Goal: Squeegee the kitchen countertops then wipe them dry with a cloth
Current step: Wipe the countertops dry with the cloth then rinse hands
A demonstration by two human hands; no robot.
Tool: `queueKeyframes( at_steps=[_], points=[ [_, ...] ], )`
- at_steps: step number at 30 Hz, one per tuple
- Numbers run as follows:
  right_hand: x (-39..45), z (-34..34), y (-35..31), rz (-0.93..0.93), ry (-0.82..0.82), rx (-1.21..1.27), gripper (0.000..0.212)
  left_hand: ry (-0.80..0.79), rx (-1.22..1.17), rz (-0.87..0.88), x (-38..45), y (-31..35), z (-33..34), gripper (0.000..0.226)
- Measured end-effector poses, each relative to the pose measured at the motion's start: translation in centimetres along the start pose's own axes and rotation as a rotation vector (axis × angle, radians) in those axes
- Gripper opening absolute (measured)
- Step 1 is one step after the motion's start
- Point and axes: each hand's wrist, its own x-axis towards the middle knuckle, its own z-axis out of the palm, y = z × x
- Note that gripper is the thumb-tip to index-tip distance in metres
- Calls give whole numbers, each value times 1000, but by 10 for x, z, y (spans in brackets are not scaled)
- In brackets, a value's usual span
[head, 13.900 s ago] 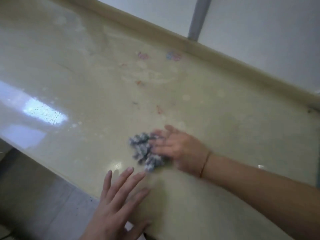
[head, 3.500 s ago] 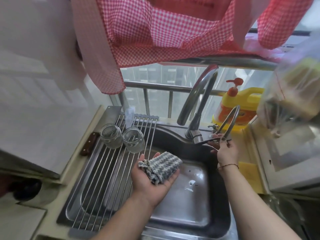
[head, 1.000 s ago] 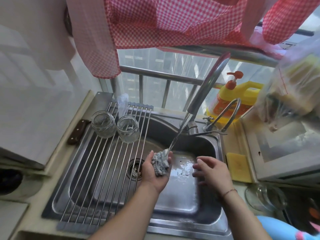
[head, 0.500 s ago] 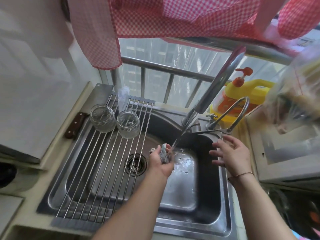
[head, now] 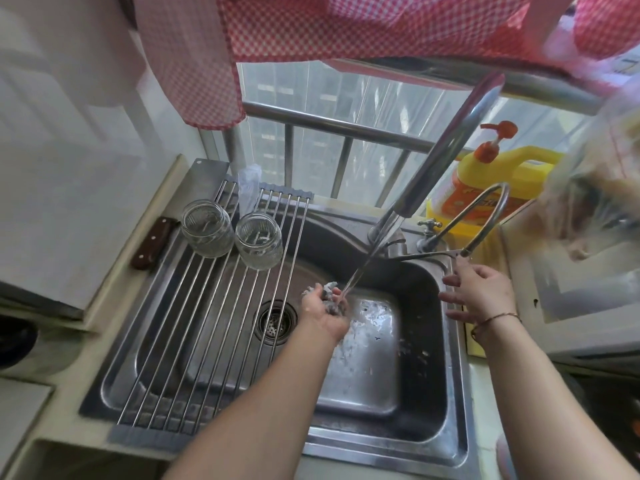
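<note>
The grey bunched cloth is mostly buried inside the curled left hand. Up right of the right hand, a clear plastic bag is blurred, its contents unreadable, and cut off by the edge.

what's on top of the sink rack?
Two empty-looking glass jars stand at the far end of the rack. The rest of its rods are bare. The sink floor under them shows through, drain included.

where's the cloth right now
In the head view the cloth is bunched in the left hand, held over the sink under the running water from the tap, just right of the drain.
</note>
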Motion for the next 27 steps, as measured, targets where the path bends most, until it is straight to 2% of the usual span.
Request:
queueKeyframes(
  at_steps=[3,8,14,22,27],
  points=[
    [5,2,2,-50,-14,-49,30,-11,25,22,-5,6,-2,43],
    [8,8,6,-52,20,20,31,-45,-4,35,-11,4,-1,79],
    [14,9,6,-43,15,57,31,-56,-29,13,-16,-6,-3,53],
    [21,12,1,-35,43,81,30,-64,-41,34,-16,-3,0,39],
    [31,18,-16,-67,-29,253,19,-77,96,12,-18,-3,-8,39]
  ],
)
